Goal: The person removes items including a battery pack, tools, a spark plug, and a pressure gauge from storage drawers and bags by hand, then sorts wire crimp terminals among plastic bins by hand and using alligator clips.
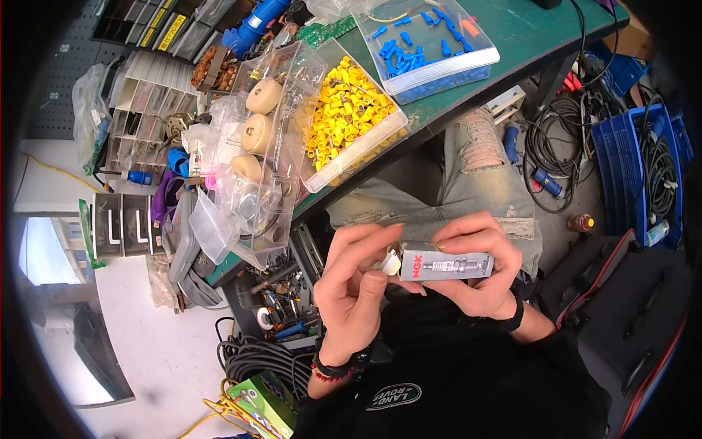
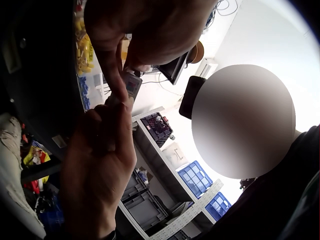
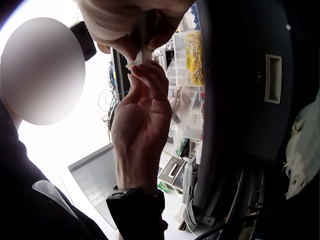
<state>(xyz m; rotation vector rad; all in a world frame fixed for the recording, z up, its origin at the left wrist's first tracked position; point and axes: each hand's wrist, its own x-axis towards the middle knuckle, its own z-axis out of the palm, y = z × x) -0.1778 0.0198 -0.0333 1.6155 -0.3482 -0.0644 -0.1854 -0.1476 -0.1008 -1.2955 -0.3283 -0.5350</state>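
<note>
A grey and white NGK box (image 1: 446, 266) with a spark plug picture is gripped by my right hand (image 1: 479, 260), thumb below and fingers above. At its left end, my left hand (image 1: 353, 289) pinches a small white piece (image 1: 391, 263) between thumb and curled fingers. Whether that piece is a flap or a separate part, I cannot tell. In the left wrist view the box (image 2: 133, 84) shows between both hands, with my right hand (image 2: 102, 160) below it. The right wrist view shows my left hand (image 3: 142, 117) with its fingertips against the box's end.
On the green bench (image 1: 541, 28) stand a bin of yellow connectors (image 1: 351, 110), a bin of blue connectors (image 1: 417, 55) and a clear organiser (image 1: 281, 139) with beige rolls. Tools fill a drawer (image 1: 285, 300) below. At the right are a blue crate (image 1: 636, 172) and coiled cable (image 1: 559, 139).
</note>
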